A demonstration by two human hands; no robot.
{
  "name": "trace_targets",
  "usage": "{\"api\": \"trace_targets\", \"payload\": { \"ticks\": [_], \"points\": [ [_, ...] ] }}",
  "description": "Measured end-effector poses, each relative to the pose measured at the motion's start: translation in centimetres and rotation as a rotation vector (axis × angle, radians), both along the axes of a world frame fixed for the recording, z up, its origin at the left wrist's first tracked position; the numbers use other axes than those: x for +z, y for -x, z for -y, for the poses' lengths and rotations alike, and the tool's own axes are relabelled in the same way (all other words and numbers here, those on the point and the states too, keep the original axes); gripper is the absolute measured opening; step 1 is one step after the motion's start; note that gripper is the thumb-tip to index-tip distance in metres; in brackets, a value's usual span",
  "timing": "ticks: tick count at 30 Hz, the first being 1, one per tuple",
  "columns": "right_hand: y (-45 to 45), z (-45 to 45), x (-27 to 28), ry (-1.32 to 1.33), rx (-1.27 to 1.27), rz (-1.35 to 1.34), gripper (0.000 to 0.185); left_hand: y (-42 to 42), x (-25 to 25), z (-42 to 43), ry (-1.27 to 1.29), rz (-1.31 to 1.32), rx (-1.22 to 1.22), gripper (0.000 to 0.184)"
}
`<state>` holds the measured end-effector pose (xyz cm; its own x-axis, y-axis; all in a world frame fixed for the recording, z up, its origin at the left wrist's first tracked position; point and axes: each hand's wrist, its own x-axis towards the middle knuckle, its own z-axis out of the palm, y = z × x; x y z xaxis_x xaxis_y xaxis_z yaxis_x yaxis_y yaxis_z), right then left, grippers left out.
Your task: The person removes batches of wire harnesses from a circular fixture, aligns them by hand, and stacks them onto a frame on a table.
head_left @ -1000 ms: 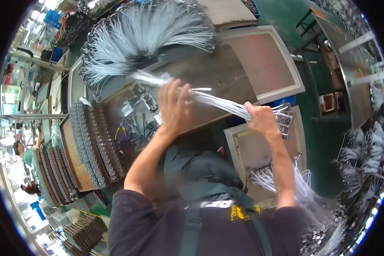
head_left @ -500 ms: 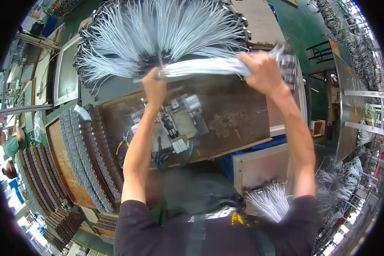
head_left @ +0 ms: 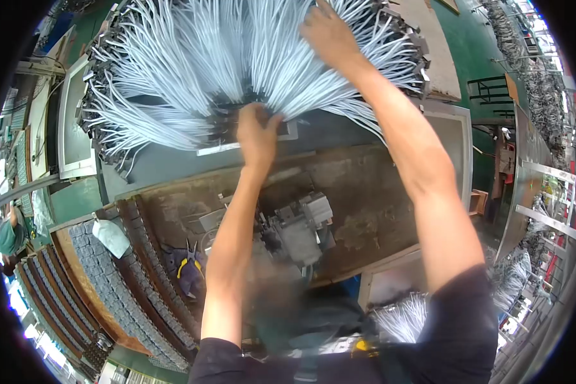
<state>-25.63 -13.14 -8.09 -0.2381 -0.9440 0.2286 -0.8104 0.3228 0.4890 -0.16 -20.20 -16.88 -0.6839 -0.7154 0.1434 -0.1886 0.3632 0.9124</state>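
Note:
White cables (head_left: 173,70) with dark connectors on their outer ends lie fanned out across the far worktop. At the inner ends of the fan, my left hand (head_left: 257,134) is closed around a bundle of the cables, its thumb to the right and fingertips hidden. My right hand (head_left: 331,37) is farther out over the upper right of the fan, fingers curled on the same white strands. Its fingertips are partly hidden and close to the top edge of the view. Some strands hang down beneath my right forearm.
A metal fixture (head_left: 294,237) stands on the brown bench (head_left: 371,185), with yellow-handled pliers (head_left: 189,264) to its left. Rows of grey parts (head_left: 109,281) fill racks at the left. More white cables (head_left: 400,318) sit low at right. Another person (head_left: 11,233) is at far left.
The cable bundle, earlier stretched sideways between both hands in front of the fan, now lies into the fan. My right hand has moved away and leftward; my left has shifted slightly right.

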Motion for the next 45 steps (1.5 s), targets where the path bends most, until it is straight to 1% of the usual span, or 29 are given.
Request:
{"api": "trace_targets", "payload": {
  "ticks": [2,3,4,6,7,9,12,13,14,15,16,17,18,19,20,22,24,26,27,30,32,36,38,39,40,42,43,44,45],
  "points": [
    [-0.3,-1.0,-0.2,0.068,0.056,-0.014,0.016,1.2,-0.8,0.2,0.064,0.033,-0.008,0.035],
    [-0.6,-0.7,0.1,-0.033,-0.024,0.086,0.019,2.0,-0.9,0.3,0.138,0.038,0.0,0.031],
    [-0.9,-0.8,0.2,-0.034,-0.028,0.069,0.019,2.3,-1.1,0.5,0.064,0.067,-0.017,0.03],
    [-2.8,-1.4,-0.2,0.036,-0.079,-0.381,0.033,2.0,-1.4,0.6,0.097,0.069,-0.054,0.03],
    [-3.1,-1.4,1.0,0.2,0.072,-0.034,0.039,1.9,-1.6,0.8,0.11,0.058,-0.056,0.03],
    [-9.0,-3.7,2.6,0.345,0.081,0.217,0.037,1.6,-2.2,0.4,0.193,0.01,-0.033,0.029],
    [-21.1,-11.4,6.0,0.508,0.041,0.837,0.032,1.5,-5.0,1.2,0.346,0.04,-0.039,0.028],
    [-25.6,-14.8,5.5,0.476,-0.025,0.896,0.028,1.2,-2.8,0.3,0.374,0.13,-0.036,0.034],
    [-30.0,-18.5,5.0,0.353,-0.111,1.084,0.025,1.4,-4.1,0.5,0.342,0.179,0.006,0.045],
    [-34.8,-22.5,4.6,0.347,-0.119,1.166,0.023,1.3,-4.3,0.5,0.555,0.187,-0.019,0.054],
    [-39.7,-26.4,3.0,0.341,-0.195,1.328,0.022,1.3,-2.2,-1.3,0.558,0.176,0.032,0.057],
    [-44.8,-30.3,1.6,0.494,-0.288,1.514,0.022,1.2,0.8,-4.2,0.49,0.116,0.049,0.057],
    [-49.5,-34.4,0.5,0.465,-0.473,1.764,0.023,1.3,2.0,-6.7,0.366,-0.109,-0.017,0.058],
    [-53.7,-38.0,0.0,0.408,-0.666,1.767,0.024,0.8,5.1,-10.5,0.295,-0.049,-0.101,0.054],
    [-58.4,-41.8,-2.2,0.329,-0.794,1.707,0.025,-0.2,7.5,-15.3,0.096,-0.147,-0.24,0.044],
    [-66.0,-48.2,-3.6,0.32,-1.15,1.643,0.026,-2.4,9.3,-25.4,-0.138,-0.208,-0.513,0.032],
    [-74.8,-54.2,-7.7,0.56,-1.394,1.478,0.029,-8.4,13.0,-37.8,-0.203,-0.191,-0.87,0.028],
    [-82.3,-58.4,-10.4,0.83,-1.747,1.401,0.03,-16.9,14.9,-48.9,-0.138,-0.1,-1.17,0.03],
    [-84.7,-59.7,-9.7,0.964,-1.935,1.375,0.031,-21.3,15.0,-53.7,-0.136,0.005,-1.357,0.036],
    [-92.1,-62.4,-11.2,1.193,-2.007,1.254,0.033,-34.0,15.0,-63.9,-0.196,0.051,-1.854,0.07],
    [-93.7,-63.5,-9.6,1.274,-2.033,1.244,0.034,-40.5,14.1,-68.5,-0.112,-0.026,-1.973,0.079],
    [-94.3,-66.3,-8.3,1.525,-1.98,0.99,0.033,-47.3,11.2,-74.2,-0.006,-0.072,-2.055,0.084],
    [-93.5,-67.2,-7.4,1.61,-1.924,0.879,0.033,-48.6,10.9,-75.5,0.038,-0.046,-1.979,0.08],
    [-93.0,-67.5,-6.8,1.644,-1.883,0.847,0.03,-49.1,10.6,-75.9,0.081,-0.02,-1.93,0.068],
    [-92.6,-67.9,-6.5,1.674,-1.84,0.814,0.028,-49.2,10.4,-76.1,0.097,-0.025,-1.935,0.068],
    [-92.2,-68.2,-6.2,1.71,-1.811,0.788,0.027,-49.1,10.0,-75.8,0.094,0.091,-1.982,0.04],
    [-91.8,-68.5,-5.7,1.729,-1.789,0.762,0.026,-49.0,8.9,-75.0,0.037,0.015,-1.984,0.029],
    [-91.6,-68.9,-5.1,1.733,-1.779,0.763,0.026,-48.6,7.1,-74.1,0.046,0.011,-1.98,0.029],
    [-91.2,-69.1,-3.9,1.668,-1.853,0.728,0.025,-48.0,4.2,-72.8,0.079,-0.211,-2.07,0.025]
  ]
}}
